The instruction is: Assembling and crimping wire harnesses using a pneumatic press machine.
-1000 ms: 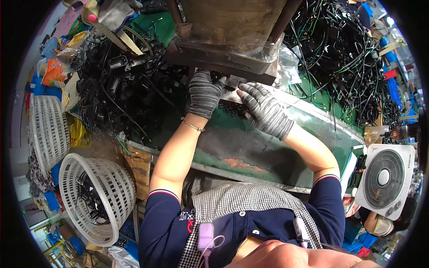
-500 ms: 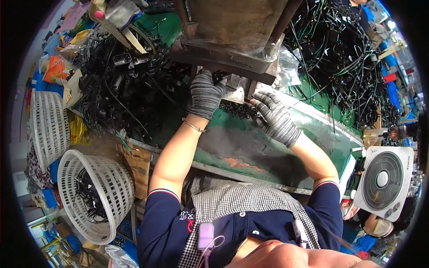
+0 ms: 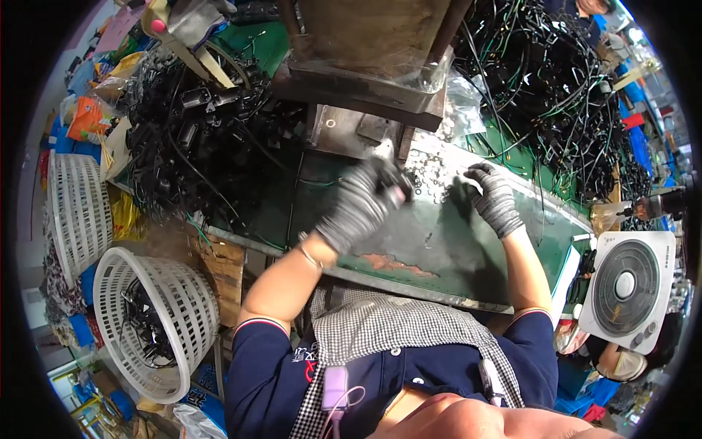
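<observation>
My left hand [image 3: 358, 208], in a grey striped glove, is over the middle of the green bench, blurred by motion. Its fingers are closed on a small black part [image 3: 395, 181] whose exact kind I cannot make out. My right hand [image 3: 497, 201], gloved alike, is to the right with its fingers curled together above the bench. Any small thing in its fingertips is hidden. Between the hands lie many small metal rings [image 3: 433, 173], scattered on the bench. Beyond my left hand stands the metal base [image 3: 333, 132] of a heavy press-like machine [image 3: 365, 80].
Piles of black parts [image 3: 197, 139] and cabled black parts [image 3: 541, 88] flank the machine. White plastic baskets [image 3: 197, 293] stand at left, one holding black parts. At right is a white fan-like appliance [image 3: 627, 289]. Another person [image 3: 592, 9] shows at the far right.
My left hand has come from under the machine toward me and slightly right, with the black part. My right hand has shifted right, away from the machine. More rings are exposed.
</observation>
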